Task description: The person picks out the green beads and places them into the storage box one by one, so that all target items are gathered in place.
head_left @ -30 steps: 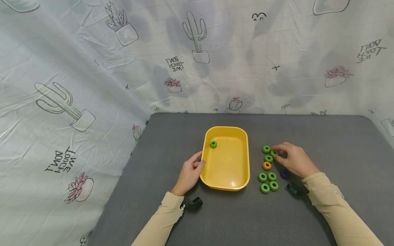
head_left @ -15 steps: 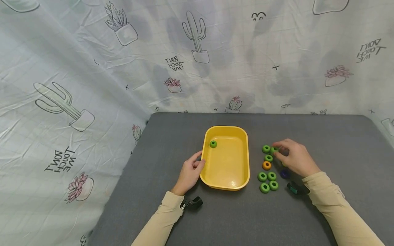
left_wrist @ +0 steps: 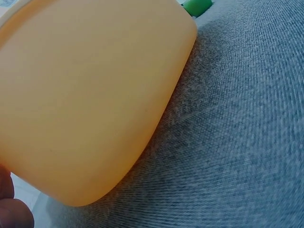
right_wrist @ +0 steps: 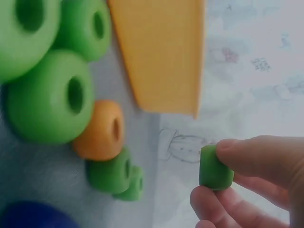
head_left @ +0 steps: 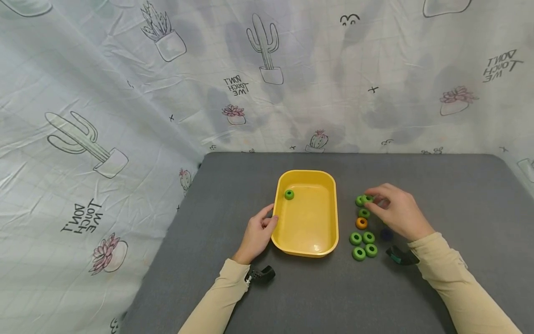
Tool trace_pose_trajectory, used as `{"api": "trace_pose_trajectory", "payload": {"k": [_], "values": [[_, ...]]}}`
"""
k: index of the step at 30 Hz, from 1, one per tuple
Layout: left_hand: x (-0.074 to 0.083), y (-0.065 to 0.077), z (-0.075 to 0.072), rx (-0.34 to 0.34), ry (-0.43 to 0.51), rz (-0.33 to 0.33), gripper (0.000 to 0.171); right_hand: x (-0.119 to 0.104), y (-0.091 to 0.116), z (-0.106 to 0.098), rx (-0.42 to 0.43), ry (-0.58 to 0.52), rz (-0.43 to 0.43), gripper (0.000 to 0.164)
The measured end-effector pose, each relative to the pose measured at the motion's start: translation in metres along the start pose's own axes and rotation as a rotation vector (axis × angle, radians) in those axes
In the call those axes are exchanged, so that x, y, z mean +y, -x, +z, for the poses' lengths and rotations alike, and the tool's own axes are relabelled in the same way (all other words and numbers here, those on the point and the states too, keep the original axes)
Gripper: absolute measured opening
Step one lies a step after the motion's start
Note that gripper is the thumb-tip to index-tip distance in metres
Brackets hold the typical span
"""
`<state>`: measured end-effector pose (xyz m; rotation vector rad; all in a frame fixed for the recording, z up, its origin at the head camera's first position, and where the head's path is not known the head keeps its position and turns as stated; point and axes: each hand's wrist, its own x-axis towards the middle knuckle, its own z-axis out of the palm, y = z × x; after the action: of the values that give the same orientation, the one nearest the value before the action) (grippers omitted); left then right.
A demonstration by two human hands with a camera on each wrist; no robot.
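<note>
One green ring (right_wrist: pixel 213 170) pinched in right hand (head_left: pixel 396 211), orange ring (right_wrist: pixel 97 135) just beside it, blue piece (right_wrist: pixel 35 217) beneath, left hand (head_left: pixel 255 235) gripping yellow tray (head_left: pixel 308 222)

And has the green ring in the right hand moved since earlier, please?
Yes: in the head view, the held ring has moved up and slightly left relative to the orange ring.

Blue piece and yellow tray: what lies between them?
In the head view, two green rings lie side by side between the blue piece and the yellow tray.
</note>
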<state>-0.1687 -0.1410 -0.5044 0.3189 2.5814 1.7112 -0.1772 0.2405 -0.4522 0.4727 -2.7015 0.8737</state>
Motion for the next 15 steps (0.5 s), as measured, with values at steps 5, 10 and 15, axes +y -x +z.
{"api": "trace_pose_trajectory", "payload": {"k": [5, 10, 15], "values": [[0.001, 0.0, 0.0, 0.002, -0.007, 0.006, 0.047, -0.013, -0.006, 0.0, 0.017, -0.011, -0.027, 0.026], [0.001, -0.001, 0.0, 0.002, -0.004, 0.003, 0.047, -0.026, -0.016, 0.003, -0.002, -0.039, -0.043, 0.025], [0.001, 0.0, 0.0, 0.001, 0.003, 0.001, 0.047, -0.04, -0.028, 0.005, -0.03, -0.075, -0.059, 0.025]]}}
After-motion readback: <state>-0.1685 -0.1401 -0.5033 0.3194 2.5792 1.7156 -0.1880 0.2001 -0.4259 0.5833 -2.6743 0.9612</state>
